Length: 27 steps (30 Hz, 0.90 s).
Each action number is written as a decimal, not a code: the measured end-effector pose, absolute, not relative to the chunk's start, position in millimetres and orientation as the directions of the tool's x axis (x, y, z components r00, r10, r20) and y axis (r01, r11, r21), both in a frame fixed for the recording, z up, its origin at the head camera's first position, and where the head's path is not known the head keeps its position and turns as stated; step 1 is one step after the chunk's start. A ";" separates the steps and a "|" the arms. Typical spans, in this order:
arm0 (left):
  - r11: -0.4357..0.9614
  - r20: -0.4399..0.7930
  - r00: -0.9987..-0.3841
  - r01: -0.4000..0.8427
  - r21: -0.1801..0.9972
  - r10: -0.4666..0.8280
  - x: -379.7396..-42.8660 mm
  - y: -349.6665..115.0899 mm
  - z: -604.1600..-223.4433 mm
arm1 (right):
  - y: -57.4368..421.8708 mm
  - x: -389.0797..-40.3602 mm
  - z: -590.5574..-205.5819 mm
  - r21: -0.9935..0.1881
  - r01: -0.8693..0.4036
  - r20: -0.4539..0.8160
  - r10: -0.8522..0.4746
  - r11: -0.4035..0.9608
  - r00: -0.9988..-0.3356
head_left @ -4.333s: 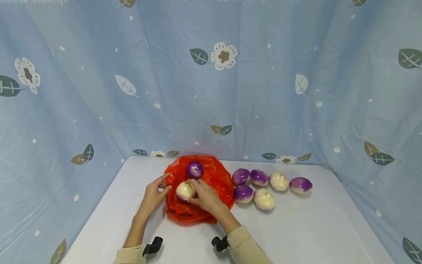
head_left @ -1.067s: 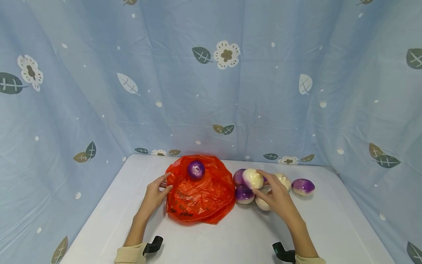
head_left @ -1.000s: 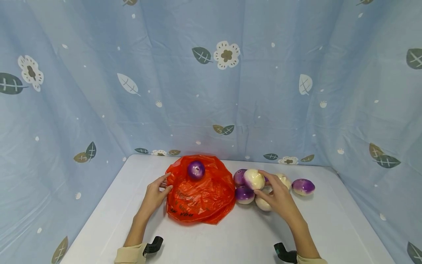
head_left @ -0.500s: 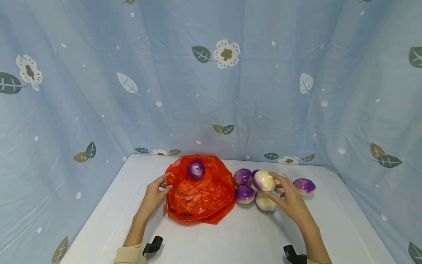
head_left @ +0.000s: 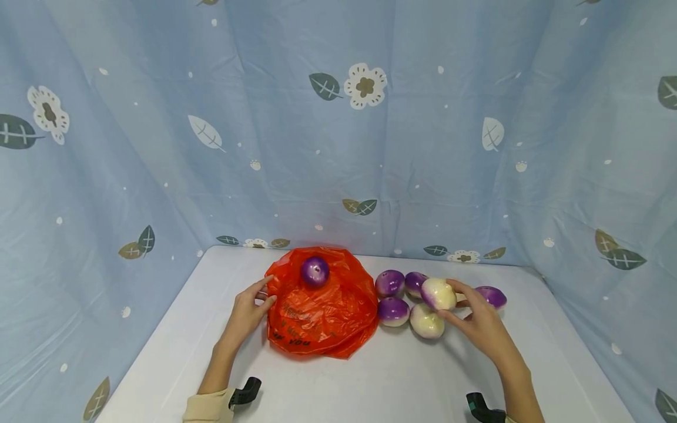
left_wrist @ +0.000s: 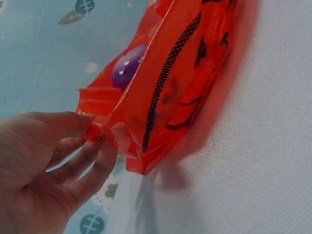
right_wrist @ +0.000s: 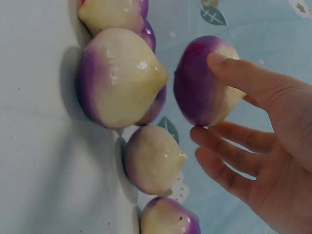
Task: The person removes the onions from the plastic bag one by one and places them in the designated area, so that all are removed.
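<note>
My left hand (head_left: 248, 310) pinches the left edge of a red plastic bag (head_left: 328, 317) between thumb and fingers, seen closely in the left wrist view. A purple turnip (head_left: 315, 271) sits at the back part of the bag, partly behind its film in the left wrist view. My right hand (head_left: 481, 323) holds a purple-and-white turnip (right_wrist: 202, 85) between thumb and fingertips, raised above the table. Just beneath and beside it stand more turnips, one pale turnip (head_left: 426, 321) nearest. Another pale one (right_wrist: 153, 160) is mostly hidden behind the held turnip and hand in the head view.
Right of the bag, purple turnips (head_left: 393, 311) stand close together on the white table (head_left: 359, 388), one against the bag's edge. A purple turnip (head_left: 492, 296) lies at the far right end, partly covered by my right hand. A blue patterned curtain (head_left: 423, 147) surrounds the table.
My right hand, earlier over the bag with a turnip, has carried a turnip rightward above the group on the table. My left hand has stayed at the bag's edge.
</note>
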<state>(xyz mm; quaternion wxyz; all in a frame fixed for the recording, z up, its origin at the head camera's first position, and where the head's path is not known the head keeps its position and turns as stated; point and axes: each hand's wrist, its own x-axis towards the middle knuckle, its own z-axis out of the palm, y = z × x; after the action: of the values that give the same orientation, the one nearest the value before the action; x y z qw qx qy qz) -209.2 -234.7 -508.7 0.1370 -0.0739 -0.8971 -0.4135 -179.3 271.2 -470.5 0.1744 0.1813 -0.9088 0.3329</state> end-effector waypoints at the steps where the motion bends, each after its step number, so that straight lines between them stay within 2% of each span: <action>1: 0.644 0.303 -0.953 0.243 0.725 0.019 -209.1 -234.6 -508.3 | 272.8 -179.3 -471.2 -0.541 -0.453 0.440 -0.221 0.709 -0.870; 27: 0.653 0.286 -0.958 0.227 0.722 0.017 -207.1 -233.4 -508.3 | 302.3 -171.9 -472.5 -0.604 -0.296 0.237 -0.188 0.740 -0.953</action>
<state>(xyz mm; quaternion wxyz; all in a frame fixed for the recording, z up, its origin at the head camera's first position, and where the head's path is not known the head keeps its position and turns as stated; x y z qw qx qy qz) -207.1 -233.4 -508.3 0.1278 -0.0679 -0.9001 -0.4110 -171.9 302.3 -472.5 0.0802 0.1304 -0.9292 0.3364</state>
